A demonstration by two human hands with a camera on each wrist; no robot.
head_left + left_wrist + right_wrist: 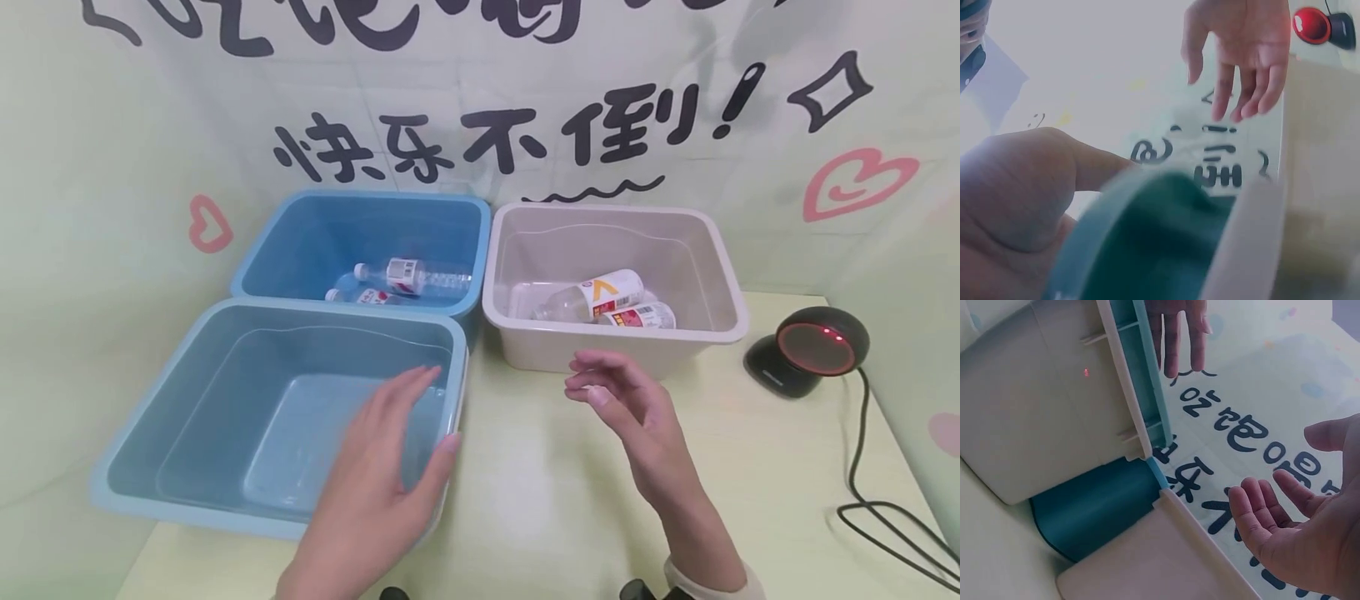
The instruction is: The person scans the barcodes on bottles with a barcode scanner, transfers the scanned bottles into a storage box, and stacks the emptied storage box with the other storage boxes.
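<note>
My left hand (378,479) is over the right rim of the light blue bin (187,500), its fingers straight over the inside and its thumb spread near the edge. It holds nothing; whether it touches the rim I cannot tell. In the right wrist view, a pale outer wall (1041,394) shows beneath the teal rim (1141,356), as if one bin sits inside another. My right hand (637,425) hovers over the table in front of the beige bin (600,337), fingers loosely bent and holding nothing.
A darker blue bin (375,200) at the back left has clear bottles (431,279) in it. Labelled bottles (615,290) lie in the beige bin. A black scanner-like device (817,346) with a red glow and a cable (862,467) stands on the table's right side.
</note>
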